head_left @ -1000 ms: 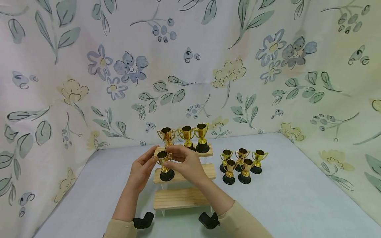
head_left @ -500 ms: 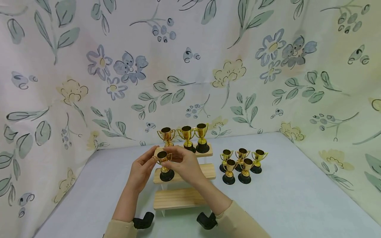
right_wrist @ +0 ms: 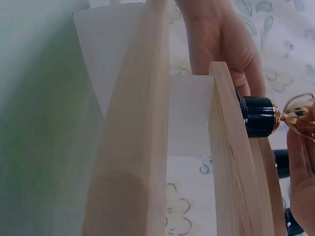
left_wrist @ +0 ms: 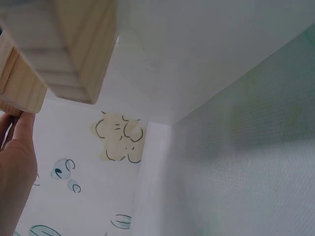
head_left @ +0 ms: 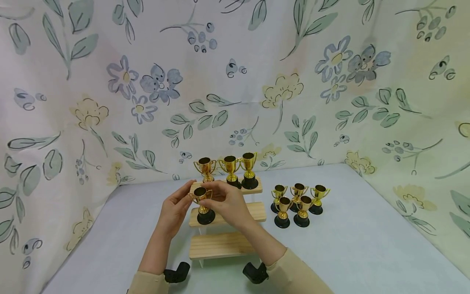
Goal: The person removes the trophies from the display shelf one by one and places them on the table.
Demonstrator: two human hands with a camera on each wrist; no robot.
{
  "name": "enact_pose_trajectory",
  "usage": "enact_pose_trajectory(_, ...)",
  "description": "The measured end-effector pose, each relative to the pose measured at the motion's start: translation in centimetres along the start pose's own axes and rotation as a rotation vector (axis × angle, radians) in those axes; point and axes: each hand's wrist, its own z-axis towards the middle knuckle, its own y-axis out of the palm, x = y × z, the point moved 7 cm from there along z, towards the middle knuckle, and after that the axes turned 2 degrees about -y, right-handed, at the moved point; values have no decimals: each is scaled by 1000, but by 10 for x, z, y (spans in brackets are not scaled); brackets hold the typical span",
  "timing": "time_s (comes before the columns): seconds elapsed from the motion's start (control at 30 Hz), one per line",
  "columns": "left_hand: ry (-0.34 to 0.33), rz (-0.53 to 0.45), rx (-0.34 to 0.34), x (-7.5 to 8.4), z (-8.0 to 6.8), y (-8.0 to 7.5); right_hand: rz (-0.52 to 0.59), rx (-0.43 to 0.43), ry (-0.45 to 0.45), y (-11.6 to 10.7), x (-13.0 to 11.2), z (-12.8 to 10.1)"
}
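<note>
A small gold trophy cup with a black base stands upright at the left end of the middle wooden step. My right hand pinches its gold part between thumb and fingers from the right. On the left, my left hand is beside the cup, thumb near its handle and fingers reaching up to the top step's end. The left wrist view catches part of that hand right at a wooden board's edge. In the right wrist view, the cup's black base meets the step.
Three more gold trophies line the top step, the leftmost partly hidden by my hands. The bottom step is in front. Several trophies stand grouped on the white table to the right. A floral cloth hangs behind.
My right forearm has shifted slightly left since a second ago. Both hands and the trophy otherwise stay in place.
</note>
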Motion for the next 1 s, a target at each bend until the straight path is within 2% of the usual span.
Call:
enact_pose_trajectory(0.53,3,11,1,1,0,0,-6,10,-8,-10,-2,-5)
enact_pose_trajectory(1.0,-17,19,7,-1,0,0,-28,33,-22,-36,-4,-15)
